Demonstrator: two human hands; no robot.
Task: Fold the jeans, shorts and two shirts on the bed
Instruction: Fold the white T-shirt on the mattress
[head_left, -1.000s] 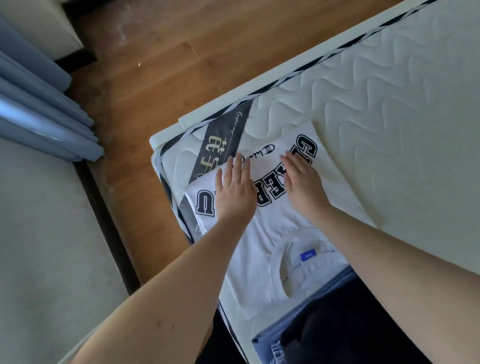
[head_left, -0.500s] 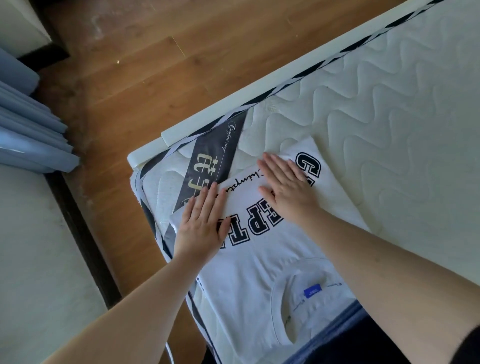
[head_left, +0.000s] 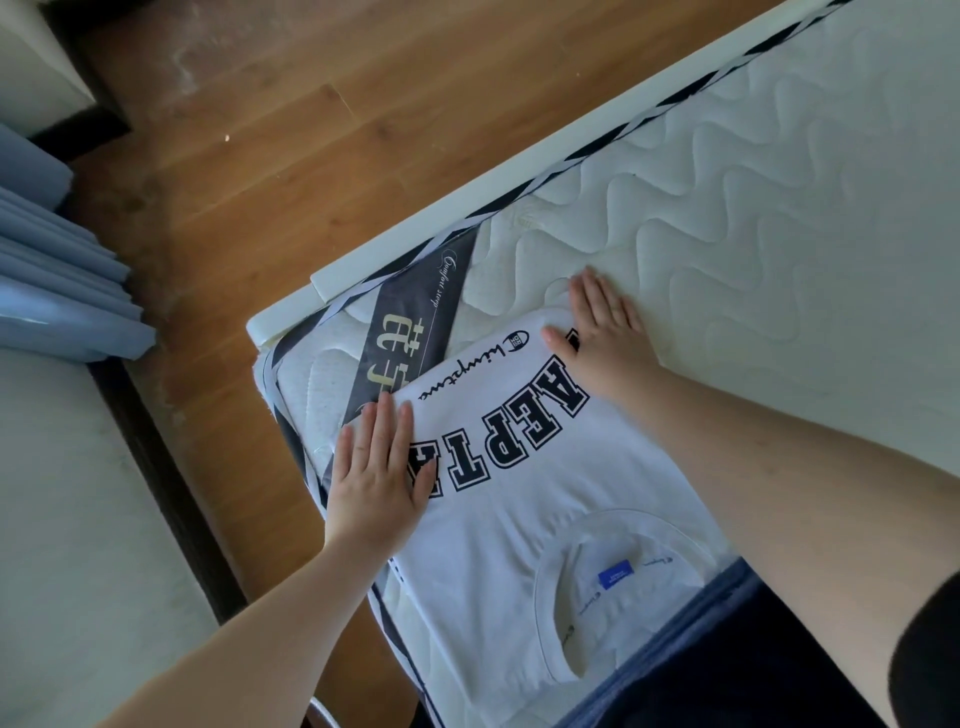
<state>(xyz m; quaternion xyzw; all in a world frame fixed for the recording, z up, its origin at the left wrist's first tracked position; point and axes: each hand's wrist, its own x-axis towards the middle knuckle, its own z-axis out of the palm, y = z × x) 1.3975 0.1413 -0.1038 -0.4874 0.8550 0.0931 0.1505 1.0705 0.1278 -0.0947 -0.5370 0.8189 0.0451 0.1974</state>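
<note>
Spreading across the right of the view, the bed (head_left: 779, 171) shows a bare quilted mattress with a dark striped edge band and a white frame rail along its far side. Beyond it runs a wooden floor (head_left: 249, 171), with folds of blue curtain (head_left: 62, 291) at the left edge. A dark label panel (head_left: 410, 322) with pale lettering crosses the mattress corner.

The white shirt (head_left: 519, 525) lies flat at that near corner of the bed, folded into a rough rectangle, its large black block letters facing up and its collar with a small blue tag (head_left: 615, 570) turned toward the person. At the shirt's near end it touches a blue denim garment (head_left: 691, 639), only an edge of which shows.

The left hand (head_left: 376, 467) presses flat on the shirt's left edge, fingers straight and together, its grip released and holding nothing. The right hand (head_left: 605, 332) lies flat on the shirt's far corner, fingers straight and reaching onto the mattress, likewise released. A dark sleeve (head_left: 930, 639) shows at the right arm's upper end.
</note>
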